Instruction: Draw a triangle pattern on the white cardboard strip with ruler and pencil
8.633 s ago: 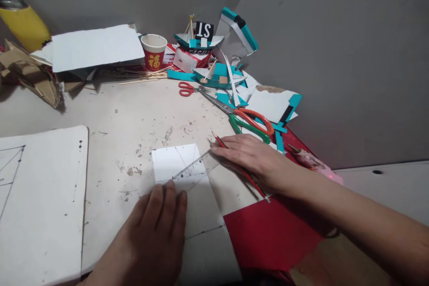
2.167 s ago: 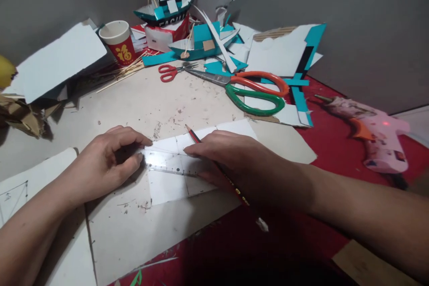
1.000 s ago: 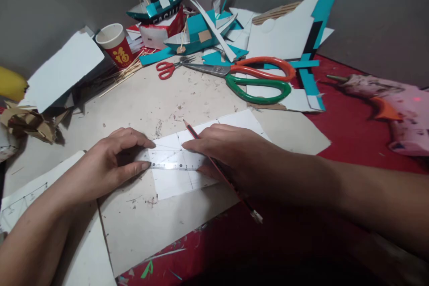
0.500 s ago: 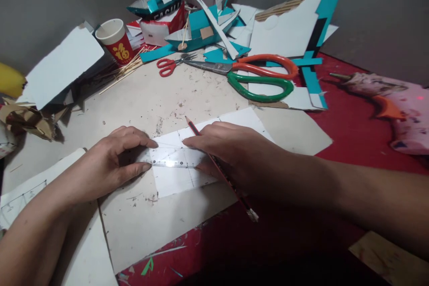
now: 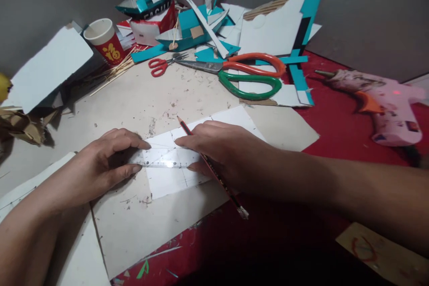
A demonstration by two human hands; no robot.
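Note:
A clear ruler point(image 5: 169, 161) lies across a white piece of card point(image 5: 197, 178) marked with thin pencil lines. My left hand point(image 5: 117, 156) pinches the ruler's left end between thumb and fingers. Toward the other end, my right hand point(image 5: 217, 154) grips the ruler with thumb and fingers on its two edges. A red-and-black pencil point(image 5: 219, 178) is also tucked in that hand, its point up-left past the card's top edge and its worn end toward me. The ruler's right end is hidden under the right hand.
Beyond the card lie large scissors point(image 5: 251, 73), small red scissors point(image 5: 158, 67), cardboard boats point(image 5: 187, 40) and a paper cup point(image 5: 106, 44). A pink glue gun point(image 5: 390, 107) rests on the red surface at right. Bamboo sticks point(image 5: 114, 71) lie near the cup.
The whole view has shifted, so the things appear further left and more of the glue gun shows. Both hands keep their hold on the ruler, which stays about the same on the card.

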